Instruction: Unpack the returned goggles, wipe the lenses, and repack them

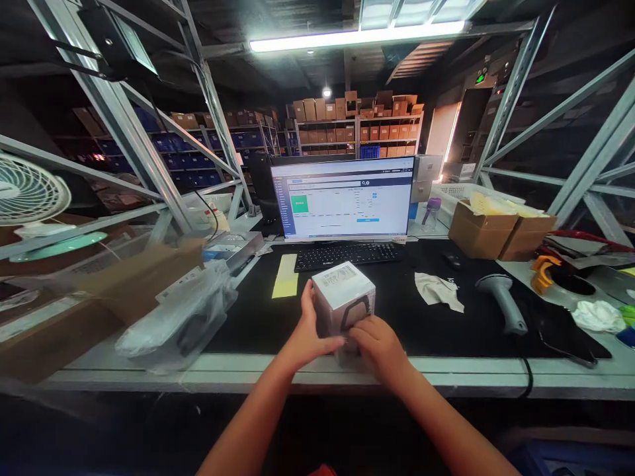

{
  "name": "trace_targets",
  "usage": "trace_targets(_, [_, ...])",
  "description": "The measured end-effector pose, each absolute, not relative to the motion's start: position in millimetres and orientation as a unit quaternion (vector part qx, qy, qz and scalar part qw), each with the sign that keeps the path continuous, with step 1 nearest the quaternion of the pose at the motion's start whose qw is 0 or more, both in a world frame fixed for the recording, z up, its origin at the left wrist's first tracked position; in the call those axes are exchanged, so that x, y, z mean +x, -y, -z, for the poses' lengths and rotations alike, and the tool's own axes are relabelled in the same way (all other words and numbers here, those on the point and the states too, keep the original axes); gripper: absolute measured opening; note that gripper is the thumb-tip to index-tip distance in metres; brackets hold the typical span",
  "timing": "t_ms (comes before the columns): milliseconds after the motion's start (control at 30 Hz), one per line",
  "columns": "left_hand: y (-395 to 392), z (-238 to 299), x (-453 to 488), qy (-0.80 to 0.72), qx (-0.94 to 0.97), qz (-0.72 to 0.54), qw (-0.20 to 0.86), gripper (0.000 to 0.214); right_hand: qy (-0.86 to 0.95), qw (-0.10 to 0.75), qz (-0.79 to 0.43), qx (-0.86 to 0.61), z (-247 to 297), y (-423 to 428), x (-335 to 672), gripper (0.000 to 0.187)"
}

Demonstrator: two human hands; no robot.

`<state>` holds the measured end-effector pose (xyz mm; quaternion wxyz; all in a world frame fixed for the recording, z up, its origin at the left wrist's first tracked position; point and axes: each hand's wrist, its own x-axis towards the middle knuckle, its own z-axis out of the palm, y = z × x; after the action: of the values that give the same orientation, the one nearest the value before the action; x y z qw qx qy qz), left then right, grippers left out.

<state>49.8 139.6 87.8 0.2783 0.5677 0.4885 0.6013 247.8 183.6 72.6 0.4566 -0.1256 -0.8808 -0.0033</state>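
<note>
A small white and grey box (344, 295) with a printed label on top stands on the black desk mat (238, 330) near its front edge. My left hand (310, 334) is wrapped around the box's left side, the thumb lying across the lower front. Curled fingers of my right hand (380, 344) press on the lower right of the box front, the fingertips partly hidden. A dark curved picture shows on that front face. Behind the box are a yellow paper slip (285, 276) and a black keyboard (347, 256).
A lit monitor (344, 201) stands at the back. On the right lie a crumpled cloth (439, 291), a mouse (451, 260), a barcode scanner (503, 301) and a tape dispenser (560, 276). Cardboard boxes (481, 228) stand behind. At left are a plastic-wrapped package (178, 320) and a fan (30, 192).
</note>
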Motion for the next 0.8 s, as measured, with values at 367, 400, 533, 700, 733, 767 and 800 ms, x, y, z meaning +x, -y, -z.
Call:
trace_targets(367, [-180.0,-105.5,56.9,-0.421,0.190,-0.833,0.304,0.070,0.959,0.198,-0.076,-0.188,-59.0,-151.6,265.9,0.035])
trace_targets(400, [-182.2,-108.4,48.3,-0.403,0.154,-0.841,0.327,0.057,0.964,0.178,-0.065,-0.186,-56.9,-148.5,269.6,0.030])
trace_targets(533, [-180.0,-115.9,13.0,-0.373,0.077,-0.847,0.370,0.036,0.945,0.219,-0.061,-0.236,-51.2,-144.3,301.3,0.021])
trace_targets(700, [-166.1,-101.9,11.1,-0.350,0.012,-0.823,0.447,0.032,0.896,0.329,-0.058,-0.294,-61.0,-173.1,363.2,0.022])
trace_targets(733, [-165.7,-97.6,16.5,-0.346,0.004,-0.817,0.462,0.032,0.886,0.341,-0.032,-0.313,-65.6,-180.3,373.9,0.021])
trace_targets(767, [-166.1,-93.7,22.5,-0.341,-0.002,-0.811,0.475,0.031,0.872,0.357,0.006,-0.335,-70.7,-186.8,383.8,0.020])
trace_targets(800, [-167.1,-90.4,28.1,-0.337,-0.007,-0.806,0.487,0.031,0.853,0.375,0.049,-0.359,-75.9,-192.4,393.3,0.019])
